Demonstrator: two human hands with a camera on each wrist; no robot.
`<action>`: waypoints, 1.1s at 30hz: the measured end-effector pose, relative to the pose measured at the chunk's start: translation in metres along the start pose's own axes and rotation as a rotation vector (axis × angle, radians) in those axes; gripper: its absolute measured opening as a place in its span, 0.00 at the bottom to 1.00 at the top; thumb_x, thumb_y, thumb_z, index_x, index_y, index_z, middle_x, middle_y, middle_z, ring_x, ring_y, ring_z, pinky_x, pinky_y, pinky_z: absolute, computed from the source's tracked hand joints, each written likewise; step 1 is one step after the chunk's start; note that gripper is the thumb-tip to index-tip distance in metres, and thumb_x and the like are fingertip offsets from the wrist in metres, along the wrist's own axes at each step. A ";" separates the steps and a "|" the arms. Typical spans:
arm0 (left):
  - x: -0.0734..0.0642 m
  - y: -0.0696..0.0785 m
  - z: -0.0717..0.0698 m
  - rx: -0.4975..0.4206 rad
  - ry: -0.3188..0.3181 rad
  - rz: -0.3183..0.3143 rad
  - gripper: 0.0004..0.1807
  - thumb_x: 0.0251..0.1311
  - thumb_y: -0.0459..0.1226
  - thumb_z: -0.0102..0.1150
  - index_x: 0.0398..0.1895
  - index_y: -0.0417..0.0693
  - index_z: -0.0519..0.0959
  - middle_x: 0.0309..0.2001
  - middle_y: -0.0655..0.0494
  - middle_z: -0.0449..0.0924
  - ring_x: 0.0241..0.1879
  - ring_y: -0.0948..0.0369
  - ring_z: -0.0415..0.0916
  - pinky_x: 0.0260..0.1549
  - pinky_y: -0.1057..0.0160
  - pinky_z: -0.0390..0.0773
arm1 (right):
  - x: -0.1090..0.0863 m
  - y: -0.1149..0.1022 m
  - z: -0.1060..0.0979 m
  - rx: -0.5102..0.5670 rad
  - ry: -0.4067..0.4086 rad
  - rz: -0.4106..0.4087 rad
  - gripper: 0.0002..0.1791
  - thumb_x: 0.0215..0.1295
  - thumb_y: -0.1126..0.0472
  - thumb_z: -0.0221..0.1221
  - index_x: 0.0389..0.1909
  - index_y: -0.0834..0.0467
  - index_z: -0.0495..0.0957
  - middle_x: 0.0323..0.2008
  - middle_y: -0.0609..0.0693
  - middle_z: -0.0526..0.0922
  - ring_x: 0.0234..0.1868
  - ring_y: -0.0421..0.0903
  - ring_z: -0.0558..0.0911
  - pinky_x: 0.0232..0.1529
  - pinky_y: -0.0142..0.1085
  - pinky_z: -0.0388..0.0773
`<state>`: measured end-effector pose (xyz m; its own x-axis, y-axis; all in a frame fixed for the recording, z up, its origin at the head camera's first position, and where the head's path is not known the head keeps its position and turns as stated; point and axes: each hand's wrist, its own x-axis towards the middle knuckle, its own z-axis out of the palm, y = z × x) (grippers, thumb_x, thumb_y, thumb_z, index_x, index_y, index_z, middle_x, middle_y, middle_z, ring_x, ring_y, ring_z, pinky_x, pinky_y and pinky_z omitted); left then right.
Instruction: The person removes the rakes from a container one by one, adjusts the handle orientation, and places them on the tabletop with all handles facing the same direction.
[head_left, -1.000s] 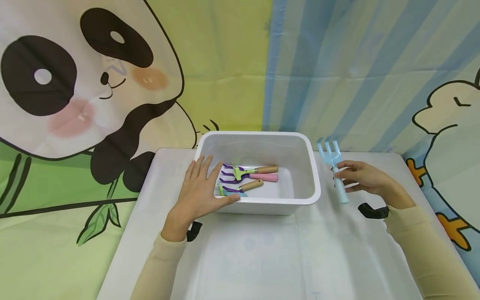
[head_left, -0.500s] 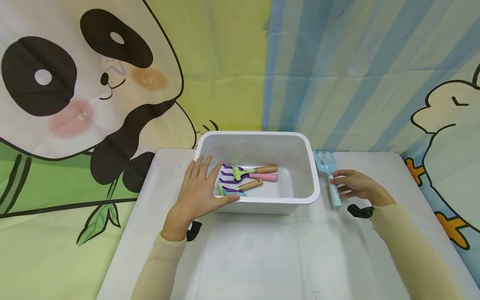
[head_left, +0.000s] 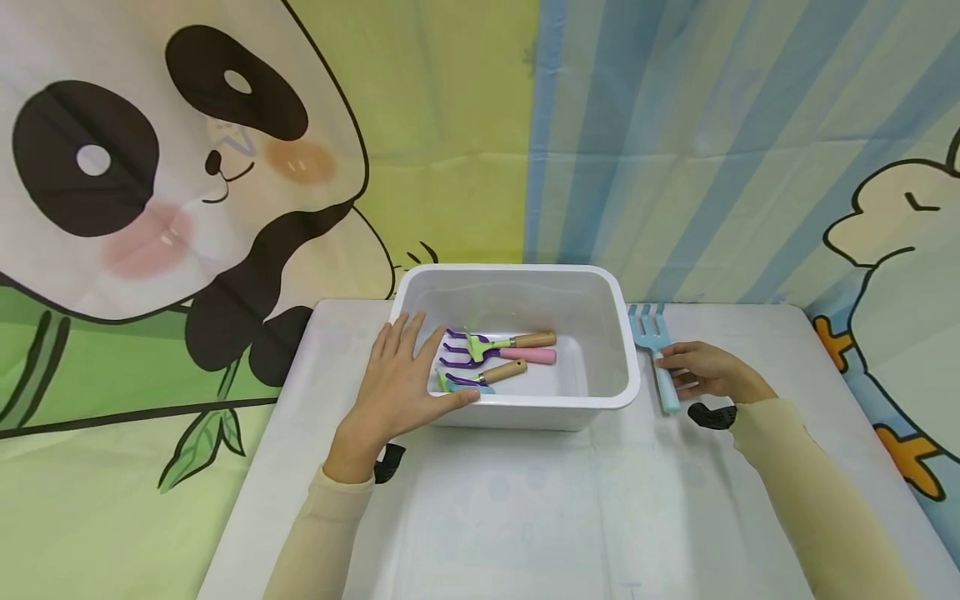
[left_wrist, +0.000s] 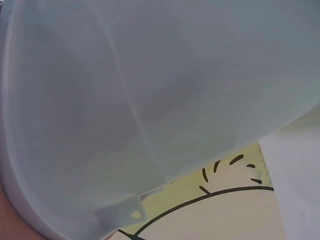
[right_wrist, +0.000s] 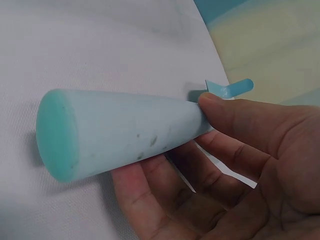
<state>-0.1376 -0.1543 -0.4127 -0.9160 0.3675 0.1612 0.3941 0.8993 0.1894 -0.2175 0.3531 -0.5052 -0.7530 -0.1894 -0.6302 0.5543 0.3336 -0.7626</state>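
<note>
In the head view my right hand (head_left: 711, 372) pinches a light blue garden hand fork (head_left: 663, 383) near the top of its handle, just right of the white bin (head_left: 609, 403). Its tines point away from me. The right wrist view has the thumb on top of the handle (right_wrist: 125, 127) and fingers curled beneath, with the fork low over the table or on it. My left hand (head_left: 401, 379) rests over the bin's left front corner, fingers spread and straight. Inside the bin lie a green-headed tool (head_left: 532, 339), a pink-handled purple rake (head_left: 528, 356) and a wooden-handled purple rake (head_left: 504, 371).
A light blue piece (head_left: 480, 388) lies by the bin's front wall, partly covered by other tools. The white table (head_left: 510, 517) reaches back to a printed cloth backdrop (head_left: 465, 167). The bin's outer wall (left_wrist: 165, 90) fills most of the left wrist view.
My right hand has moved left and lowered the fork toward the table beside the bin. The left hand has stayed in place on the bin.
</note>
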 end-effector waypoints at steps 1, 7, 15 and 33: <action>0.000 0.000 0.000 0.000 0.002 0.001 0.62 0.48 0.83 0.38 0.75 0.48 0.64 0.77 0.41 0.48 0.77 0.44 0.37 0.72 0.44 0.35 | 0.000 0.000 0.000 0.003 0.002 0.004 0.15 0.74 0.59 0.58 0.54 0.62 0.70 0.36 0.52 0.75 0.36 0.47 0.77 0.40 0.44 0.82; 0.001 0.000 0.001 0.007 0.005 0.004 0.62 0.48 0.82 0.39 0.75 0.48 0.64 0.77 0.41 0.48 0.77 0.44 0.37 0.72 0.44 0.34 | 0.000 -0.002 -0.001 -0.005 -0.002 0.016 0.15 0.75 0.58 0.57 0.53 0.63 0.70 0.35 0.52 0.74 0.35 0.47 0.75 0.39 0.43 0.82; 0.001 0.000 0.000 -0.004 0.016 0.008 0.61 0.48 0.81 0.42 0.75 0.47 0.65 0.77 0.40 0.50 0.77 0.43 0.39 0.72 0.43 0.35 | 0.003 -0.003 -0.001 -0.103 0.022 0.000 0.21 0.73 0.56 0.59 0.55 0.68 0.69 0.35 0.52 0.74 0.35 0.47 0.76 0.38 0.41 0.82; 0.001 0.000 0.000 -0.003 -0.003 -0.008 0.62 0.48 0.83 0.38 0.76 0.48 0.63 0.78 0.42 0.47 0.77 0.44 0.37 0.72 0.44 0.35 | -0.022 -0.038 -0.009 -0.295 0.087 -0.111 0.27 0.79 0.58 0.49 0.65 0.75 0.61 0.59 0.71 0.71 0.54 0.63 0.79 0.52 0.51 0.80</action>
<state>-0.1384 -0.1543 -0.4124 -0.9192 0.3612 0.1567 0.3871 0.9016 0.1932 -0.2248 0.3526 -0.4614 -0.8377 -0.1644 -0.5207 0.3498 0.5708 -0.7429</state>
